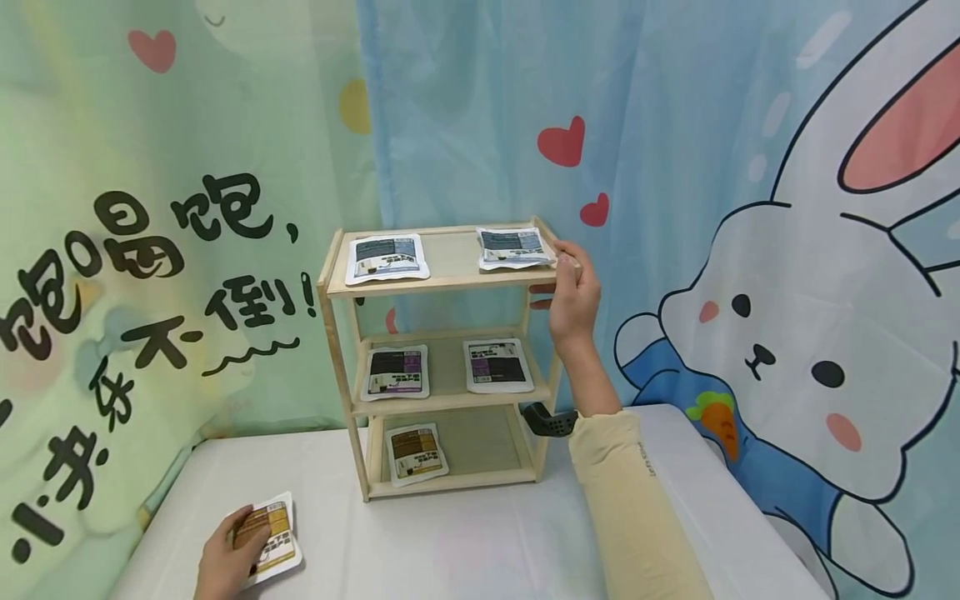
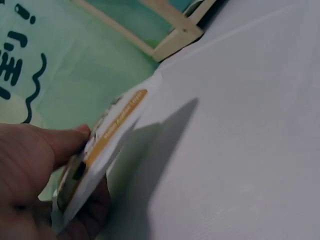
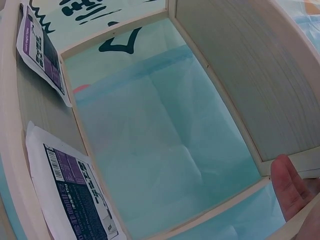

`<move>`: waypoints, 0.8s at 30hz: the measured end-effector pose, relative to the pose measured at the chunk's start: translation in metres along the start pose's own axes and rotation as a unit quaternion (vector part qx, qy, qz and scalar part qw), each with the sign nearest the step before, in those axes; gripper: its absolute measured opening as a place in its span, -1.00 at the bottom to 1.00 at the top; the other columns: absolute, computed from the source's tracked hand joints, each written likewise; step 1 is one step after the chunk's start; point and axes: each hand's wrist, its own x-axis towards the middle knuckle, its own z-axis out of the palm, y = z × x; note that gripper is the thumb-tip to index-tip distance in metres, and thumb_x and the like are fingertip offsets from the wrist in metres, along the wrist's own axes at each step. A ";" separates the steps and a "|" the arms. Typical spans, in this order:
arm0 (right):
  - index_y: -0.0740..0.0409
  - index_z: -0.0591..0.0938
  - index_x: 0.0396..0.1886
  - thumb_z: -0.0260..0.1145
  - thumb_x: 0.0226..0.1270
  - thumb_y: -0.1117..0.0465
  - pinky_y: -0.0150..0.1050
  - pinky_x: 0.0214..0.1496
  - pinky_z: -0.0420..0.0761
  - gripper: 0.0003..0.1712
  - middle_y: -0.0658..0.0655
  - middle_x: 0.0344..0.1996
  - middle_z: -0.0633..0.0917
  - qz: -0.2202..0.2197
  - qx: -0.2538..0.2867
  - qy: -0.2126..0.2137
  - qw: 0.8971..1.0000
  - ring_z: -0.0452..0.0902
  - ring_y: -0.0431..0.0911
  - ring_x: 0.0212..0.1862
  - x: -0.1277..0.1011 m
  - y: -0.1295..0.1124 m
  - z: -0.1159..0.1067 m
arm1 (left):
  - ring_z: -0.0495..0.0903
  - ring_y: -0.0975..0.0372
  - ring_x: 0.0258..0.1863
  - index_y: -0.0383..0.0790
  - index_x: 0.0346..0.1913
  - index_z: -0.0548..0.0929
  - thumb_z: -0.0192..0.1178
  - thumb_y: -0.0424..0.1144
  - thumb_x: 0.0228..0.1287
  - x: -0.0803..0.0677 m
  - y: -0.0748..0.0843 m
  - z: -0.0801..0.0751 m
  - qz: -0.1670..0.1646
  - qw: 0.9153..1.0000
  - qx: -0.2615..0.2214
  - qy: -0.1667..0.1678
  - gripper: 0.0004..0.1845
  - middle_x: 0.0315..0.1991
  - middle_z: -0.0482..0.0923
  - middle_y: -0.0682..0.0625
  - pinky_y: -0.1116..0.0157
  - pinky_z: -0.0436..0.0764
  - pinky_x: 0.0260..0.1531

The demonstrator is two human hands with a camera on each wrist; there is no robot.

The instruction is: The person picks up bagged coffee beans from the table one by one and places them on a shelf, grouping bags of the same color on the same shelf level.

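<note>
A three-tier wooden shelf [image 1: 450, 287] stands on the white table [image 1: 465, 542]. My right hand [image 1: 573, 296] grips the right end of its top tier, thumb above and fingers below; one fingertip [image 3: 290, 190] shows at the frame in the right wrist view. Two blue-grey packets [image 1: 386, 257] [image 1: 513, 247] lie on the top tier. Two purple packets [image 1: 395, 372] [image 1: 497, 365] lie on the middle tier, and a brown one [image 1: 415, 452] on the bottom tier. Near the table's front left, my left hand [image 1: 225, 558] holds a brown-and-orange packet [image 1: 273, 533], seen edge-on as that packet [image 2: 107, 140] in the left wrist view.
Printed cloth backdrops hang close behind and on both sides of the table. The shelf's foot [image 2: 175, 37] stands a short way beyond the left hand. A black wrist strap [image 1: 551, 421] sits beside the shelf's lower right post.
</note>
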 end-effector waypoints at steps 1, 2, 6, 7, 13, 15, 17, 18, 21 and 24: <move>0.40 0.44 0.25 -0.13 0.56 0.25 -0.33 -0.52 0.59 -0.56 0.45 -0.18 0.56 0.000 0.001 0.000 1.000 0.58 -0.24 -0.52 0.000 0.000 0.000 | 0.06 -0.32 0.33 -0.40 0.36 0.26 0.23 -0.07 0.33 -0.001 0.001 0.004 0.006 1.000 -0.013 -0.004 -0.30 0.34 0.14 -0.48 -0.20 0.05 0.26; 0.40 0.44 0.25 -0.13 0.56 0.25 -0.33 -0.52 0.59 -0.56 0.44 -0.20 0.57 0.000 0.002 0.000 1.000 0.58 -0.24 -0.52 0.000 0.000 0.000 | 0.03 -0.31 0.35 -0.39 0.36 0.28 0.22 -0.10 0.34 -0.003 0.003 0.008 0.012 1.000 -0.024 -0.004 -0.33 0.35 0.14 -0.47 -0.20 0.02 0.27; 0.40 0.44 0.25 -0.13 0.56 0.26 -0.32 -0.51 0.59 -0.56 0.43 -0.25 0.57 0.001 0.004 -0.002 1.000 0.58 -0.23 -0.53 0.000 0.002 0.000 | 0.08 -0.26 0.36 -0.40 0.27 0.41 0.22 -0.20 0.34 -0.011 0.011 0.024 0.030 0.998 -0.054 0.012 -0.47 0.32 0.23 -0.45 -0.17 0.04 0.27; 0.40 0.44 0.25 -0.13 0.56 0.26 -0.32 -0.51 0.59 -0.56 0.44 -0.27 0.57 0.001 0.004 -0.002 1.000 0.58 -0.24 -0.53 0.000 0.002 -0.001 | 0.09 -0.25 0.36 -0.41 0.25 0.44 0.22 -0.23 0.33 -0.013 0.013 0.027 0.034 0.998 -0.059 0.015 -0.50 0.30 0.26 -0.45 -0.16 0.04 0.27; 0.41 0.44 0.25 -0.13 0.56 0.25 -0.31 -0.52 0.60 -0.56 0.57 -0.35 0.55 0.002 0.009 -0.001 1.000 0.59 -0.26 -0.54 0.000 0.002 -0.001 | 0.01 -0.24 0.41 -0.39 0.21 0.50 0.24 -0.26 0.31 -0.020 0.024 0.044 0.045 0.995 -0.090 0.006 -0.54 0.31 0.28 -0.40 -0.17 0.00 0.30; 0.42 0.44 0.25 -0.13 0.56 0.25 -0.31 -0.52 0.60 -0.56 0.59 -0.36 0.55 0.003 0.012 -0.001 1.000 0.59 -0.27 -0.54 0.000 0.002 -0.001 | 0.02 -0.24 0.40 -0.38 0.20 0.51 0.25 -0.26 0.31 -0.022 0.027 0.049 0.050 0.994 -0.094 0.002 -0.55 0.31 0.30 -0.39 -0.17 0.01 0.29; 0.42 0.44 0.24 -0.13 0.55 0.25 -0.31 -0.52 0.60 -0.56 0.57 -0.33 0.56 0.003 0.013 0.001 1.000 0.58 -0.27 -0.54 0.000 0.001 -0.001 | 0.06 -0.24 0.39 -0.38 0.20 0.52 0.25 -0.27 0.31 -0.025 0.031 0.054 0.056 0.994 -0.094 -0.001 -0.56 0.29 0.32 -0.38 -0.18 0.03 0.29; 0.42 0.44 0.24 -0.12 0.55 0.25 -0.32 -0.52 0.60 -0.56 0.55 -0.31 0.56 0.003 0.013 0.002 1.000 0.58 -0.27 -0.54 0.000 0.001 -0.001 | 0.10 -0.24 0.37 -0.38 0.19 0.53 0.26 -0.28 0.30 -0.026 0.032 0.056 0.061 0.994 -0.094 -0.001 -0.57 0.28 0.34 -0.38 -0.18 0.05 0.28; 0.42 0.44 0.23 -0.12 0.54 0.25 -0.33 -0.52 0.60 -0.56 0.50 -0.25 0.58 0.001 0.010 0.004 1.000 0.58 -0.27 -0.54 0.000 0.001 0.000 | 0.18 -0.23 0.33 -0.37 0.18 0.55 0.27 -0.27 0.30 -0.029 0.038 0.063 0.073 0.993 -0.098 -0.006 -0.57 0.26 0.37 -0.38 -0.18 0.10 0.25; 0.42 0.44 0.23 -0.12 0.54 0.25 -0.33 -0.52 0.59 -0.56 0.49 -0.21 0.59 0.000 0.010 0.005 1.000 0.58 -0.27 -0.54 0.000 0.001 0.000 | 0.27 -0.20 0.28 -0.37 0.15 0.57 0.28 -0.28 0.28 -0.033 0.041 0.069 0.088 0.991 -0.103 -0.010 -0.59 0.22 0.42 -0.37 -0.16 0.19 0.22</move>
